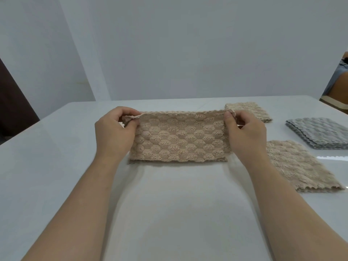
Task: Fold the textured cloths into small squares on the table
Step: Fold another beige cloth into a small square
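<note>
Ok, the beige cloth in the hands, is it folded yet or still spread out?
Folded once, into a long strip, not yet a square. The held cloth shows a doubled layer along its near edge, each hand pinching a far corner.

Held cloth (178, 136) lies mid-table (56, 166); three cloths (301, 166) to its right.

My left hand (114, 129) covers the left end of the beige cloth (178, 136), and my right hand (244, 130) covers its right end, so I can't see those corners or the fingertips tucked behind. Right of that cloth, the grey cloths (318, 132) run off the picture's right edge; how many are stacked I can't tell. My right forearm hides the near-left part of another beige cloth (301, 166).
</note>
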### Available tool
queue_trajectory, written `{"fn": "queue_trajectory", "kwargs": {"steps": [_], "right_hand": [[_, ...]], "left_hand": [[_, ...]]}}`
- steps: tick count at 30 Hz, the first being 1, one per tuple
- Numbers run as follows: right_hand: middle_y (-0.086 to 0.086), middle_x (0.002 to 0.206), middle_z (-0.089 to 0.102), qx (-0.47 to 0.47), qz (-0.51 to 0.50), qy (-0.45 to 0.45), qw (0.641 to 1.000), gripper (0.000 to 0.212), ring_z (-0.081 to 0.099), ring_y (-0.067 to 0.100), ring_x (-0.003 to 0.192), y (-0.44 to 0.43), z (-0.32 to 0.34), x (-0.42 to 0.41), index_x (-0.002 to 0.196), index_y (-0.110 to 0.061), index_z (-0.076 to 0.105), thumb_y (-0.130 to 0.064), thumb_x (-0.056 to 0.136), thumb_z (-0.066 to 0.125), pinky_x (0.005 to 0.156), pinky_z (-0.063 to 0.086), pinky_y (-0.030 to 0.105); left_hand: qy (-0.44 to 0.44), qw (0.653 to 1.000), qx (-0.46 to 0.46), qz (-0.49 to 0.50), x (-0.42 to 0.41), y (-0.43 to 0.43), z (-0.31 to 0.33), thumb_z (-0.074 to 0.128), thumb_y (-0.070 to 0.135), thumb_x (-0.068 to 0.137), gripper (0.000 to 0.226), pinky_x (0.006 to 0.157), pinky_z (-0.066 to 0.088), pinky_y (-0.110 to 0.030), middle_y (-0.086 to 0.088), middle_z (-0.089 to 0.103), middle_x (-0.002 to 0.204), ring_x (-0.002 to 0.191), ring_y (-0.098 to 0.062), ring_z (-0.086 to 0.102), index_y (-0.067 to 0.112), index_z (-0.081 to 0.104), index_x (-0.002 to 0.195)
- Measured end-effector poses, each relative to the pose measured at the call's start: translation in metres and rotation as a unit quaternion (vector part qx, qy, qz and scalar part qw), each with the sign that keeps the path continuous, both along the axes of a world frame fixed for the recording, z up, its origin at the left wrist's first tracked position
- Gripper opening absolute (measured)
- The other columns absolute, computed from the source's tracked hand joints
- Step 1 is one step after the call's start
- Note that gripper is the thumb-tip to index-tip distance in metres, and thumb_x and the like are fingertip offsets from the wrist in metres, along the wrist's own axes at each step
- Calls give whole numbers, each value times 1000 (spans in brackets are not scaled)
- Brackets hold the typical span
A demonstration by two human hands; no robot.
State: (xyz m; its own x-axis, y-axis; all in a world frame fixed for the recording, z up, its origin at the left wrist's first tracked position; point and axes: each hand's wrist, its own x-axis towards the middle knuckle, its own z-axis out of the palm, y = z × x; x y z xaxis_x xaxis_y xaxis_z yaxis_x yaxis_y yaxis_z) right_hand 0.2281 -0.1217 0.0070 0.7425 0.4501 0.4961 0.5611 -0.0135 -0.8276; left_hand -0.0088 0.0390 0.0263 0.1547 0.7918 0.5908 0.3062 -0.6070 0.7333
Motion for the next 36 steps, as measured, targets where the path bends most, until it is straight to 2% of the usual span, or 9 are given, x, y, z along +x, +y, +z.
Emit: {"fn": "queue_trajectory", "kwargs": {"steps": [4,7,12,17,21,27,31,34,36], "right_hand": [[-13,83,63,9,14,-3,1000,6,56,0,76,-2,3,0,96,-29,66,-24,98,64,70,40,13],[-7,83,62,-14,45,-9,999,15,54,-4,64,-6,12,2,109,-28,62,-19,97,64,60,39,5],[-7,84,65,-175,81,-99,976,32,59,4,76,-14,43,15,129,-28,61,-20,98,62,69,44,8],[-12,86,72,-318,125,-179,922,17,63,6,79,-27,73,26,108,-22,77,-21,93,68,63,41,12],[-10,80,72,-386,167,-205,884,9,66,13,79,-36,93,25,85,-26,74,-30,92,71,67,51,27],[-10,79,74,-361,181,-170,899,18,70,8,62,-43,110,17,90,-20,70,-37,97,65,66,54,29],[10,84,77,-323,206,-86,920,18,77,25,72,-44,118,8,102,-7,62,-25,102,58,73,60,43],[14,86,76,-232,205,-9,951,12,78,27,77,-55,115,1,101,-6,60,-17,101,60,82,61,52],[7,89,76,-197,187,-33,962,8,77,20,80,-70,103,-6,97,-11,64,-18,99,63,85,61,48]], "left_hand": [[-26,999,-38,-23,-3,2,5,76,-1,77,33,76,52,-18,12,73,89,81,-2,66,25,71,98],[-18,997,-66,-30,-5,3,15,79,-2,74,33,80,55,-24,10,74,88,79,-5,68,25,75,93],[33,982,-170,-74,-19,8,47,87,-5,66,34,72,54,-26,1,72,82,72,-14,65,20,76,87],[122,953,-236,-145,-34,4,73,86,-4,70,30,93,56,-32,-11,68,91,83,-20,65,11,78,95],[219,945,-189,-153,-44,-1,86,85,14,79,11,67,48,-17,-2,76,84,74,-5,67,17,80,89],[215,945,-188,-159,-51,10,96,79,9,85,12,75,61,-32,-17,75,97,75,-24,71,2,72,91],[186,953,-163,-178,-49,5,102,70,8,93,6,87,60,-43,-22,73,102,80,-27,74,6,65,90],[193,969,-83,-133,-56,-14,96,71,16,92,9,65,55,-33,-5,76,87,79,-22,71,16,65,86],[187,976,-39,-108,-68,-33,80,74,16,89,10,56,48,-23,8,75,89,76,-15,67,20,66,83]]}}
